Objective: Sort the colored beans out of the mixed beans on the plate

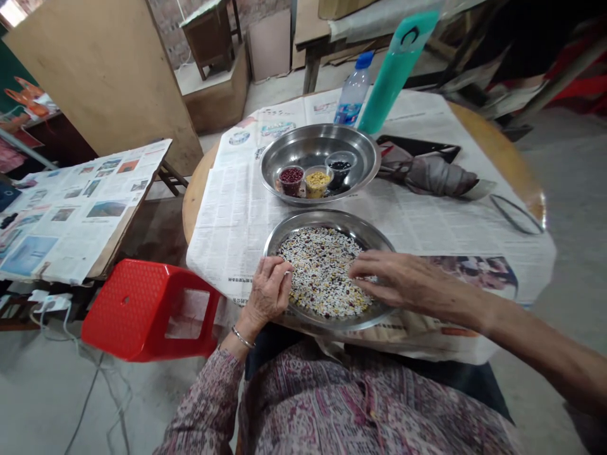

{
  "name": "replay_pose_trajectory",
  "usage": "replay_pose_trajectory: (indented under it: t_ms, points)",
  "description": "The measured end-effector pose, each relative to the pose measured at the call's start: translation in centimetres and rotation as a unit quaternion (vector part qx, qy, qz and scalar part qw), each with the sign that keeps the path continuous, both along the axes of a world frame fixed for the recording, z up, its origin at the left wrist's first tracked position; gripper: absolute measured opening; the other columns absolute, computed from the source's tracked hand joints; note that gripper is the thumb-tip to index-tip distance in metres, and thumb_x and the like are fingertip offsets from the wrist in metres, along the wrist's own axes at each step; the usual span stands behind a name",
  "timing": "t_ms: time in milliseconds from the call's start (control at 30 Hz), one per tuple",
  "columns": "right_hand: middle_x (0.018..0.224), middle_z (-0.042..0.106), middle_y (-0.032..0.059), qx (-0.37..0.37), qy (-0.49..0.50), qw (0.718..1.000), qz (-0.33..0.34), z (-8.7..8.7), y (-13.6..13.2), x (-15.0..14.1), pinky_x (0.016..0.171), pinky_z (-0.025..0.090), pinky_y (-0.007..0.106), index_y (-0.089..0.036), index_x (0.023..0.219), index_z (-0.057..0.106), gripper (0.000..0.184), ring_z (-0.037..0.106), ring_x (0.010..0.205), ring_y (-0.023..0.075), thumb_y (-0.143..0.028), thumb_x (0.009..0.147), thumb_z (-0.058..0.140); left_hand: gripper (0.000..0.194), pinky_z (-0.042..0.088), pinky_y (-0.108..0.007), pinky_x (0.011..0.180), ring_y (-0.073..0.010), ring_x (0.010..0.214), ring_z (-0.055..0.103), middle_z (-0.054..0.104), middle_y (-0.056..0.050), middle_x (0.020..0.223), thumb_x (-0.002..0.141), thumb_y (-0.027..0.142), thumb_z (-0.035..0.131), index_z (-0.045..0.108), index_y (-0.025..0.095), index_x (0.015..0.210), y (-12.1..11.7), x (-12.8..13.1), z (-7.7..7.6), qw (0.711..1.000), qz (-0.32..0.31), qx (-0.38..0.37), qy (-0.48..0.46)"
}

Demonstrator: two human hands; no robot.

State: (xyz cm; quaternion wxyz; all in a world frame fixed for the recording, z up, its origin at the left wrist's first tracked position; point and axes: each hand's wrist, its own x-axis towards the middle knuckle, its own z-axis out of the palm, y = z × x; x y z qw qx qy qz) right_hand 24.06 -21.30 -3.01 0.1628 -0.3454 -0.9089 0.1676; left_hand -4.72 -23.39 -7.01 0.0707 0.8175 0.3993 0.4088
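A steel dish (289,235) of mixed white, yellow and dark red grains and beans sits at the near edge of the round table. My left hand (268,292) rests on its left rim, fingers curled together over the grains; what it holds, if anything, is hidden. My right hand (393,278) lies over the right side of the dish, fingertips pressed down into the mix. Behind it a second steel dish (365,151) carries three small clear cups: red beans (291,177), yellow grains (317,181) and black beans (340,168).
Newspaper (237,215) covers the table. A water bottle (353,95), a teal flask (394,66), a folded grey umbrella (434,174) and a thin ring (516,215) lie at the back and right. A red plastic stool (142,306) stands left, beside a newspaper-covered board (71,208).
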Motion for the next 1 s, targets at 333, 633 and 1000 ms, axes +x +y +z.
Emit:
replay_pose_trajectory:
  t_ms: [333, 633, 1000]
  points:
    - [0.095, 0.074, 0.0066, 0.036, -0.03, 0.998, 0.033, -1.9, -1.0, -3.0, 0.078, 0.055, 0.034, -0.023, 0.102, 0.071, 0.035, 0.069, 0.088, 0.0213, -0.004, 0.083, 0.049, 0.024, 0.043, -0.045, 0.103, -0.0199, 0.089, 0.061, 0.067, -0.005, 0.089, 0.101, 0.02, 0.042, 0.062, 0.019, 0.087, 0.0, 0.2, 0.3, 0.998, 0.006, 0.01, 0.063]
    - [0.13, 0.063, 0.0128, 0.104, 0.004, 0.993, 0.061, -2.0, 0.9, -8.6, 0.102, 0.047, 0.049, -0.02, 0.12, 0.065, 0.034, 0.054, 0.122, 0.0293, -0.025, 0.087, 0.062, 0.017, 0.045, -0.045, 0.099, -0.0215, 0.09, 0.06, 0.066, -0.006, 0.089, 0.098, 0.023, 0.047, 0.061, 0.019, 0.09, -0.2, 0.1, 0.2, 0.998, 0.033, 0.032, 0.048]
    - [0.11, 0.069, 0.0134, 0.163, -0.022, 0.981, -0.104, -3.1, 4.3, -4.2, 0.092, 0.05, 0.047, -0.019, 0.098, 0.072, 0.024, 0.058, 0.106, 0.03, -0.018, 0.092, 0.048, 0.017, 0.047, -0.043, 0.095, -0.0208, 0.087, 0.059, 0.065, -0.006, 0.085, 0.099, 0.024, 0.047, 0.059, 0.02, 0.087, 0.0, 0.2, 0.2, 0.998, 0.034, 0.041, 0.034]
